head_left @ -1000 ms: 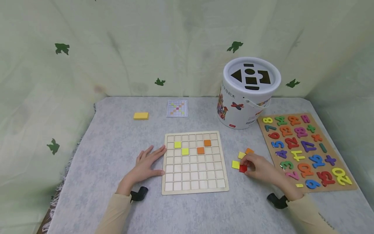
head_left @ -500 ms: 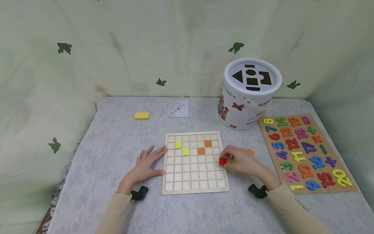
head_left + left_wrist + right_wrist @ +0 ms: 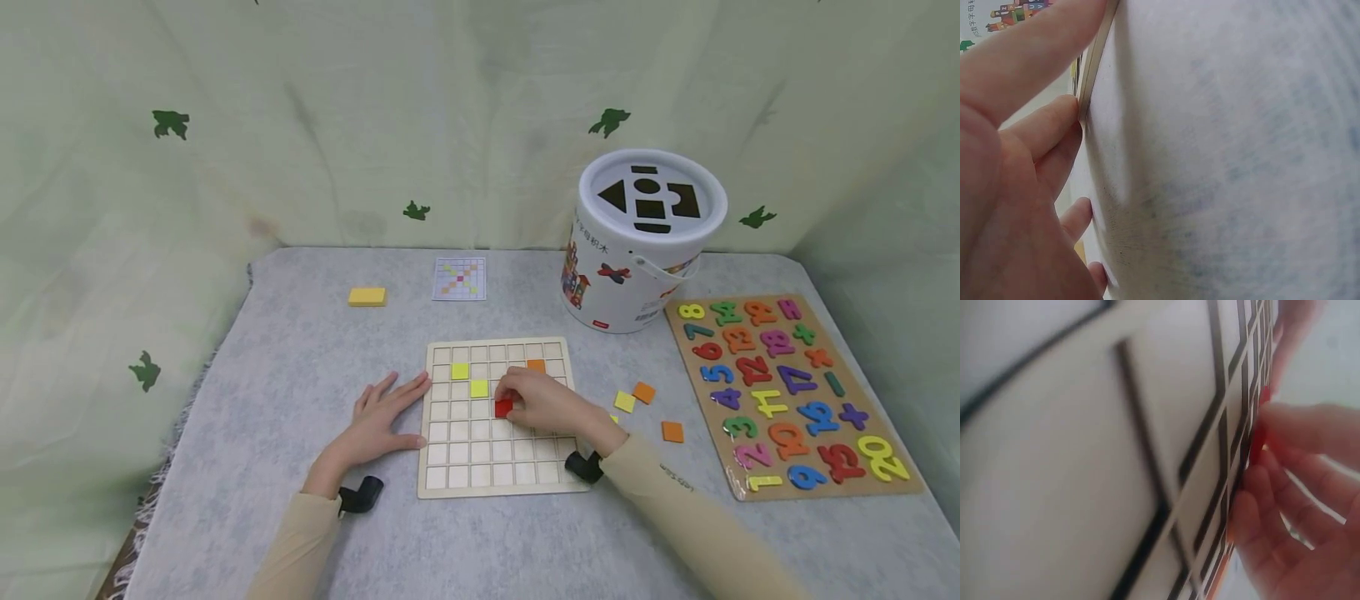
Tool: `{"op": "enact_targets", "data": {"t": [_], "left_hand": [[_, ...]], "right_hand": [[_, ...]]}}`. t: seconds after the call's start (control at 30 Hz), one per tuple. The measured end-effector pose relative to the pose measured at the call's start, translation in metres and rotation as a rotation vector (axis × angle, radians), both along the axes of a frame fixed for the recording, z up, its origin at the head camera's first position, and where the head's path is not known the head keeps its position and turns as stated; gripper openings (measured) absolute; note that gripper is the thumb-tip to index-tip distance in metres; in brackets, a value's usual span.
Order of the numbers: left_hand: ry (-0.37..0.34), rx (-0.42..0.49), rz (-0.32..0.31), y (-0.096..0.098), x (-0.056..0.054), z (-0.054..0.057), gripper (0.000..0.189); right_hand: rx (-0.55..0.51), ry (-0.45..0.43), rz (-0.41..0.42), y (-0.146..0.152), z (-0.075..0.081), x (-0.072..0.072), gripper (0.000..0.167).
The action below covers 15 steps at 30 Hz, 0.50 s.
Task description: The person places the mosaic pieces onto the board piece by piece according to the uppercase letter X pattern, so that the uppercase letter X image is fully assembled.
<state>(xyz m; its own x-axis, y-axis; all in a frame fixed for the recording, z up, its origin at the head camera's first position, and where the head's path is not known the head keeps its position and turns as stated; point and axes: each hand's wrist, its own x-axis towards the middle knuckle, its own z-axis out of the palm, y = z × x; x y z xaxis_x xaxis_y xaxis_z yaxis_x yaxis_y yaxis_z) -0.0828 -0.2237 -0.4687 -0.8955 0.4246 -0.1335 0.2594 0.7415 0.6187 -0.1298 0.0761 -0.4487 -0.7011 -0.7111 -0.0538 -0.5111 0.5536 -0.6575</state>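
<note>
A wooden grid board [image 3: 459, 477] lies on the table. Over its middle my right hand [image 3: 547, 402] pinches a red square tile [image 3: 502, 408] between thumb and fingers; the right wrist view has the same red tile [image 3: 1259, 440] close against the grid. Two yellow tiles, one of them a yellow tile [image 3: 460, 372], sit in cells running diagonally toward the red one. An orange tile [image 3: 536, 365] shows partly above my right hand. My left hand [image 3: 381, 421] lies with spread, straight fingers, its fingertips and thumb touching the board's left edge.
Right of the board lie loose tiles: a yellow tile [image 3: 625, 402], an orange tile [image 3: 643, 392] and another orange tile [image 3: 672, 432]. Farther right is a number puzzle board [image 3: 795, 400]. A white bucket [image 3: 637, 250], a pattern card [image 3: 460, 279] and a yellow block [image 3: 367, 297] stand toward the back.
My right hand has picked the red tile from the loose pile and carried it left to the board's middle. The left hand stays at the board's edge.
</note>
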Motion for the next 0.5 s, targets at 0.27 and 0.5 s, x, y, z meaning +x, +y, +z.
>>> {"op": "enact_targets", "data": {"t": [0.27, 0.5], "left_hand": [[0.01, 0.0, 0.0, 0.0, 0.0, -0.001, 0.086], [0.005, 0.004, -0.001, 0.0, -0.001, -0.002, 0.086]], "right_hand": [[0.036, 0.063, 0.0, -0.011, 0.0, 0.001, 0.017], [-0.054, -0.042, -0.119, 0.016, 0.007, 0.004, 0.018]]}}
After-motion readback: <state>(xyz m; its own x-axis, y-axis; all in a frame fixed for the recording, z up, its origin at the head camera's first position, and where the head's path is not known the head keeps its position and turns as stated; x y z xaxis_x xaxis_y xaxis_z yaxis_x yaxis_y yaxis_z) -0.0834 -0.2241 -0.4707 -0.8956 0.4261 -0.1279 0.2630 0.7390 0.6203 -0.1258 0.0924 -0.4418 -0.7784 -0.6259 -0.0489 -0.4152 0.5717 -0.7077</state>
